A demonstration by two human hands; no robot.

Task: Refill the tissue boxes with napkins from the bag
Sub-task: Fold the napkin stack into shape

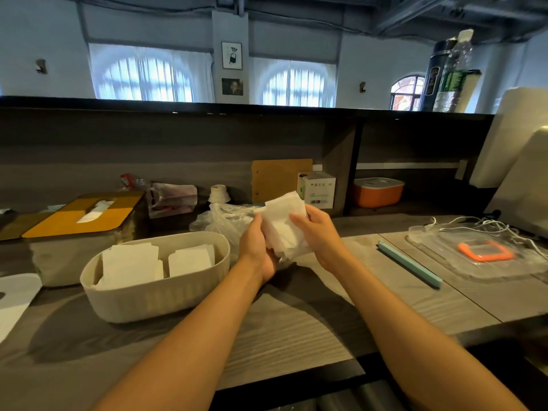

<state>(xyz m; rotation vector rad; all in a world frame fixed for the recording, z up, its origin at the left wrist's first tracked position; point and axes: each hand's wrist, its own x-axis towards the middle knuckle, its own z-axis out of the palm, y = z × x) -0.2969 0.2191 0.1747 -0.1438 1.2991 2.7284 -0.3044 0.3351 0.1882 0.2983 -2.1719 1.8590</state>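
Note:
Both hands hold a stack of white napkins (pixel 284 222) above the counter. My left hand (pixel 257 247) grips its lower left side, my right hand (pixel 318 232) grips its right side with fingers curled over the front. Behind the stack lies the crumpled clear plastic bag (pixel 225 222). To the left stands an open beige tissue box (pixel 154 295) holding two piles of white napkins (pixel 130 262). Further left sits a second tissue box with a yellow lid (pixel 83 218), a napkin poking out of its slot.
A white lid (pixel 14 295) lies at the far left edge. A light blue strip (pixel 409 264) and a clear tray (pixel 486 271) with an orange item and white cables lie to the right. A cardboard box (pixel 317 189) and an orange container (pixel 378 192) stand at the back.

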